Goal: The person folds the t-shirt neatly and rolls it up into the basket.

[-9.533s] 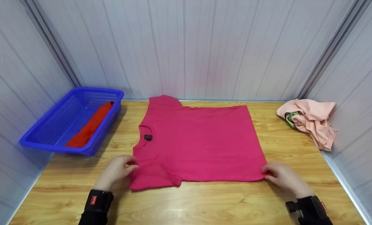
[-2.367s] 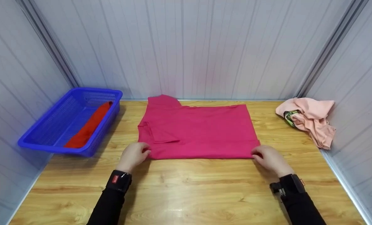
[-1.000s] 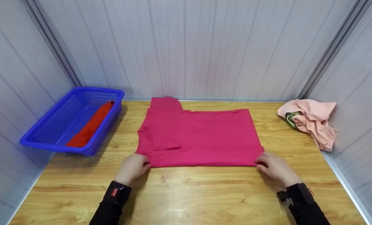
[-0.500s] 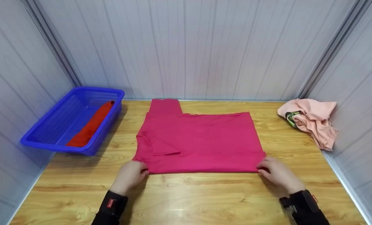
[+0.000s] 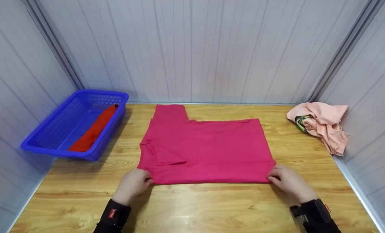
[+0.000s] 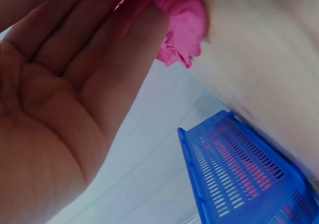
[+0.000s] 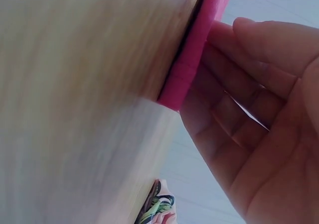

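Note:
A pink T-shirt (image 5: 205, 145) lies on the table with its near side folded over and one sleeve (image 5: 170, 153) turned inward on top. The collar points left and the far sleeve sticks out toward the back wall. My left hand (image 5: 132, 184) pinches the near left corner by the shoulder; the left wrist view shows the bunched pink cloth (image 6: 184, 25) beyond its fingers. At the near right corner of the hem, my right hand (image 5: 291, 183) pinches the folded edge, a thick pink band (image 7: 192, 59) in the right wrist view.
On the left stands a blue plastic basket (image 5: 42, 149) with a folded red garment (image 5: 93, 131) inside. A crumpled light pink garment (image 5: 325, 124) with a green print lies at the right wall. Pale panels enclose the wooden table (image 5: 212, 210) at the back and sides.
The near side and its sleeve were folded over the shirt. Over the last second both hands have drawn the shirt toward me, away from the back wall. Basket and light pink garment stayed put.

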The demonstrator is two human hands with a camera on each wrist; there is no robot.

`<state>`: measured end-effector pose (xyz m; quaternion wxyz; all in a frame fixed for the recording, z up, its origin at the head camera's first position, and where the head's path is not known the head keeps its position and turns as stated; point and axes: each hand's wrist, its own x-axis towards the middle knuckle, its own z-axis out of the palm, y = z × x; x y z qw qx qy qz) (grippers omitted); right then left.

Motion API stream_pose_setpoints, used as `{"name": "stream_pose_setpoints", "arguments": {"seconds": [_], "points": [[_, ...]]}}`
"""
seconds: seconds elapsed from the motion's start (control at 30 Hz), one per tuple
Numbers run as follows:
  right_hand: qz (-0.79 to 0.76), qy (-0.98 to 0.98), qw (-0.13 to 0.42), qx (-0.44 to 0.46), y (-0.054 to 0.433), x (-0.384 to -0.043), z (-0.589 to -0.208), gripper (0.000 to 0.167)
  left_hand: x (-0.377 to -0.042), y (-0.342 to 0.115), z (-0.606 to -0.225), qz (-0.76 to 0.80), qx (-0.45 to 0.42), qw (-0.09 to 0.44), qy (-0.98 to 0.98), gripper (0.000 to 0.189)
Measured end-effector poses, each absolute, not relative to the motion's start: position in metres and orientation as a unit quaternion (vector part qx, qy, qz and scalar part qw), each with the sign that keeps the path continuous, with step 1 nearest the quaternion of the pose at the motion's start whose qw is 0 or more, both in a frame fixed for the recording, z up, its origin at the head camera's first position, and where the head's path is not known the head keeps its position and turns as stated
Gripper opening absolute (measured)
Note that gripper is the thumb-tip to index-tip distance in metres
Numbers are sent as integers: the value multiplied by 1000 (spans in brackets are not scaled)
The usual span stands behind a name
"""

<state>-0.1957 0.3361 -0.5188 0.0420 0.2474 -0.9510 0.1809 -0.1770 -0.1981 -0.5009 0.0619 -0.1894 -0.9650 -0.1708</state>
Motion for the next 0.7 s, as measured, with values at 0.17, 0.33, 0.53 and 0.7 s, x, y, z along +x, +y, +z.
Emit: {"name": "stream_pose_setpoints", "arguments": {"seconds": [0.17,0.33,0.53,0.7], "points": [[173,-951,47,250,337,-194,-517,4,-184,-197,-493,-177,-190,49,-964,27],[178,-951,45,247,335,-193,-517,4,-197,-193,-485,-189,-192,55,-961,29],[179,-952,34,245,336,-194,-517,6,-220,-183,-484,-164,-196,77,-964,19],[180,-952,29,244,337,-196,-518,6,-235,-177,-490,-125,-215,95,-964,22]]}}
